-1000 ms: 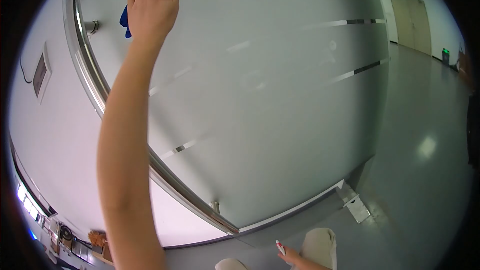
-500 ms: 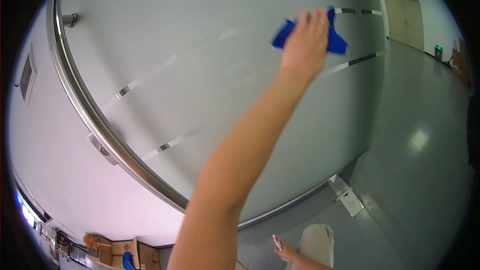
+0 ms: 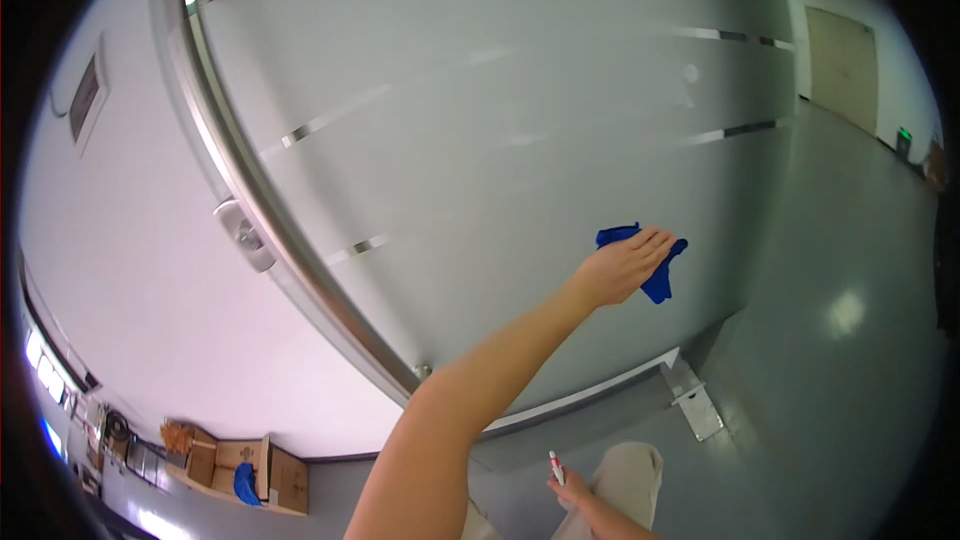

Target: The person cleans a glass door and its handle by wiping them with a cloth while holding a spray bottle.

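My left hand [image 3: 628,262] presses a blue cloth [image 3: 658,282] flat against the lower right part of a frosted glass door [image 3: 520,200]. Its fingers lie together over the cloth, whose corners stick out on both sides. Low in the view, my right hand [image 3: 572,490] is closed around a small white and red tube [image 3: 556,467], held upright beside my knee. A long curved metal handle [image 3: 290,240] runs down the door's left side, with a lock [image 3: 245,234] next to it. Clear stripes cross the frosted surface.
An open cardboard box [image 3: 290,480] with a blue cloth on it stands on the floor at the lower left. A metal floor fitting [image 3: 698,412] sits at the door's bottom corner. Along the right runs a grey floor [image 3: 830,240] towards a beige double door [image 3: 843,70].
My left hand has swept the blue cloth from the upper left of the glass across to the right, then down. My right hand still holds the tube low down.
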Available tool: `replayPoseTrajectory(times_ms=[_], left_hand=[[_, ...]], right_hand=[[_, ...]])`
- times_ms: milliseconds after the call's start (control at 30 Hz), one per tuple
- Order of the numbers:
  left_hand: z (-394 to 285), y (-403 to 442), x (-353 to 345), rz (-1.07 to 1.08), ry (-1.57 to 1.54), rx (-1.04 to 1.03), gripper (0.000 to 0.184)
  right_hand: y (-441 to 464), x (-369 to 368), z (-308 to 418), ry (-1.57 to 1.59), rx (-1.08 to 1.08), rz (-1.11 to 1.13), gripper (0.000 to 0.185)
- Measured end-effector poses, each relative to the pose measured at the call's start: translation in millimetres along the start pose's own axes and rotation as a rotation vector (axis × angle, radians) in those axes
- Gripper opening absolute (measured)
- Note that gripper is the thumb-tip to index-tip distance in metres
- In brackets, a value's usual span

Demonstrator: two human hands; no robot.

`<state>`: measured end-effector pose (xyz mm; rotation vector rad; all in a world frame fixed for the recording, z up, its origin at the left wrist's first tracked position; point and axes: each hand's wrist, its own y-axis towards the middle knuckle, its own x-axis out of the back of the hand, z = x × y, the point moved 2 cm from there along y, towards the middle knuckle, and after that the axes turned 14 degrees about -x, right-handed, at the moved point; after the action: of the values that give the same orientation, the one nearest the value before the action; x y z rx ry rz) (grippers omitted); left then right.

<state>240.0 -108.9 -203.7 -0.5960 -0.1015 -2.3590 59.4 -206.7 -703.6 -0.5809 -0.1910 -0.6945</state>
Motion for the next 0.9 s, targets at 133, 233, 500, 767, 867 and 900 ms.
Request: replayPoseTrajectory(times_ms=[133, 233, 500, 767, 867, 900], left_hand=[[55.5, -31.8, 30.1, -0.083, 0.027, 0.032, 0.054], [113.4, -65.8, 65.6, -0.205, 0.147, 0.186, 0.053], [261.1, -200.5, 214.3, -0.175, 0.092, 1.098, 0.055], [296.6, -263.9, 203.5, -0.403, 0.548, 1.228, 0.067], [314.1, -274.6, 182.8, -0.432, 0.639, 1.166, 0.073], [319.4, -274.3, 185.0, -0.424, 0.638, 1.16, 0.072]], right_hand=[[2.0, 0.6, -5.5, 0.049, -0.02, -0.035, 0.037], [7.5, 0.2, -16.9, 0.01, -0.035, -0.038, 0.035], [-0.5, 2.7, -1.8, -0.128, 0.0, 0.034, 0.035], [47.9, -48.4, -50.9, -0.309, -0.009, 0.068, 0.05], [43.4, -53.9, -44.6, -0.248, 0.0, 0.095, 0.051], [19.7, -40.4, -18.2, -0.262, -0.111, 0.128, 0.05]])
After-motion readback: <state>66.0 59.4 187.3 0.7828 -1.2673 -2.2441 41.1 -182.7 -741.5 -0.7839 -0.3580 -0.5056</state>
